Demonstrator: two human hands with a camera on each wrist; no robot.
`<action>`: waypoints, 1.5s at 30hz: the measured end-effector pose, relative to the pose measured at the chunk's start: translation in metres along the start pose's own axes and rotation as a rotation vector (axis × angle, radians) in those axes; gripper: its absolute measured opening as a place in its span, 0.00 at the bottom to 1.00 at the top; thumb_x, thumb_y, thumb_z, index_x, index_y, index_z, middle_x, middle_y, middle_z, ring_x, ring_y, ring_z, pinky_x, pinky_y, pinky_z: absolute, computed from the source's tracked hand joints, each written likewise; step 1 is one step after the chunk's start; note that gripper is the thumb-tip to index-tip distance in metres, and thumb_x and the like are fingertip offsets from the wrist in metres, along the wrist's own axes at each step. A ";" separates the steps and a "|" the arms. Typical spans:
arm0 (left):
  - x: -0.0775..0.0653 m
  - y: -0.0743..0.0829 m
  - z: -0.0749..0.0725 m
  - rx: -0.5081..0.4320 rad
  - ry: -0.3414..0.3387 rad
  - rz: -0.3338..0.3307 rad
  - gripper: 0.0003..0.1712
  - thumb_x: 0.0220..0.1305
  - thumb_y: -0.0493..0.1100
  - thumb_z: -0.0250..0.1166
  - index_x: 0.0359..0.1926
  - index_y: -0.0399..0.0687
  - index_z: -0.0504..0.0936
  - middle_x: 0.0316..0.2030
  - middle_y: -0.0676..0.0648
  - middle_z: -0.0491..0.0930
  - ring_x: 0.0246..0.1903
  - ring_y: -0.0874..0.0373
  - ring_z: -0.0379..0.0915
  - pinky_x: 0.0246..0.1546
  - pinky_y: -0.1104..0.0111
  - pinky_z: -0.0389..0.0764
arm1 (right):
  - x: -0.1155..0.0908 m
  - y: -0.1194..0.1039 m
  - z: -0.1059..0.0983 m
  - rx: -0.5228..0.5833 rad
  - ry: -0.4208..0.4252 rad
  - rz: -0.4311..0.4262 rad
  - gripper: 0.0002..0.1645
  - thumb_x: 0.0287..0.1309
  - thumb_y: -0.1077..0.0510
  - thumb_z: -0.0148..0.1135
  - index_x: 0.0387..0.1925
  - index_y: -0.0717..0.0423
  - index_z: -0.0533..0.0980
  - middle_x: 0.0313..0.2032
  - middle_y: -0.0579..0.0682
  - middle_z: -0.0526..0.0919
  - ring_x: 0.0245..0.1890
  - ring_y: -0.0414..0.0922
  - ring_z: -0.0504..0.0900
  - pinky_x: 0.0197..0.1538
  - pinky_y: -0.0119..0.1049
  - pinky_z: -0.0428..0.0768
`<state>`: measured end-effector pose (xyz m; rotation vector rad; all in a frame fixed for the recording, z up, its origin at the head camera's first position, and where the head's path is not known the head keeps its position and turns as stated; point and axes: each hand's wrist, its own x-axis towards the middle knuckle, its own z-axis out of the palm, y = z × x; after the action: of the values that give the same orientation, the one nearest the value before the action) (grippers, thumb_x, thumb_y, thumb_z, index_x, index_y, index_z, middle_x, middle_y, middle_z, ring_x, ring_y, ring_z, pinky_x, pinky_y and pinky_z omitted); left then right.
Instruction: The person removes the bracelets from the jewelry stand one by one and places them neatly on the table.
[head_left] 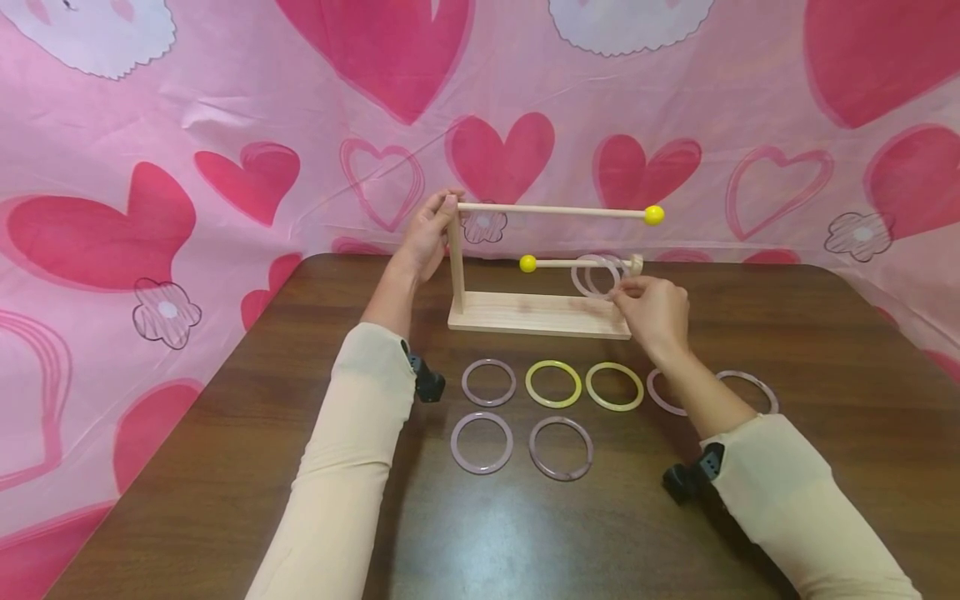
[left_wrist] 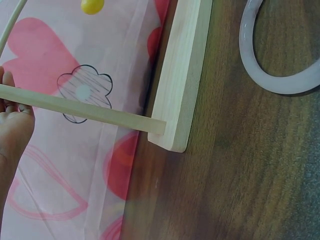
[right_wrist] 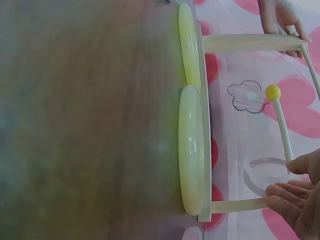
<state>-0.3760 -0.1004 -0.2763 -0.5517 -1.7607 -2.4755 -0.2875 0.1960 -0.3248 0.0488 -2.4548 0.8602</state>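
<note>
A wooden stand [head_left: 540, 315] has a tall post [head_left: 457, 258] on the left and a shorter one on the right. My left hand [head_left: 427, 237] grips the top of the tall post, where the upper rod [head_left: 551, 210] begins. At the short post, my right hand [head_left: 656, 312] pinches the edge of a pale translucent bangle [head_left: 575, 277] between thumb and fingers. This bangle and another overlapping it encircle the lower rod [head_left: 558, 264], which ends in a yellow ball [head_left: 528, 264]. In the right wrist view, my right fingers [right_wrist: 285, 197] hide part of the bangle.
Several bangles lie flat in front of the stand, including a yellow bangle [head_left: 528, 384], a pale yellow bangle [head_left: 615, 408] and a lilac bangle [head_left: 482, 471]. My right forearm covers part of another lilac bangle [head_left: 652, 392]. A pink heart-patterned cloth [head_left: 337, 108] hangs behind the brown table [head_left: 300, 333].
</note>
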 end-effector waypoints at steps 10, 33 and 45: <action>0.000 0.000 0.000 -0.017 0.001 0.010 0.08 0.71 0.41 0.47 0.39 0.55 0.74 0.34 0.50 0.71 0.40 0.57 0.62 0.40 0.71 0.63 | 0.008 -0.002 0.005 -0.045 0.022 -0.027 0.13 0.57 0.55 0.61 0.35 0.62 0.83 0.31 0.56 0.84 0.39 0.59 0.80 0.45 0.53 0.70; 0.002 -0.001 -0.001 -0.019 0.003 0.004 0.08 0.70 0.41 0.48 0.42 0.53 0.74 0.34 0.51 0.72 0.42 0.55 0.63 0.42 0.70 0.62 | 0.015 -0.003 0.016 0.005 -0.044 -0.029 0.11 0.55 0.56 0.62 0.33 0.61 0.83 0.25 0.55 0.84 0.30 0.53 0.82 0.27 0.39 0.71; 0.000 0.000 0.001 -0.031 0.010 0.002 0.08 0.70 0.41 0.48 0.40 0.54 0.74 0.33 0.51 0.73 0.41 0.57 0.63 0.40 0.71 0.63 | 0.016 -0.008 0.017 0.010 -0.049 -0.028 0.10 0.54 0.58 0.62 0.33 0.61 0.84 0.24 0.55 0.84 0.33 0.55 0.81 0.29 0.40 0.70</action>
<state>-0.3758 -0.0995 -0.2763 -0.5422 -1.7205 -2.5034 -0.3075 0.1823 -0.3238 0.1093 -2.4894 0.8685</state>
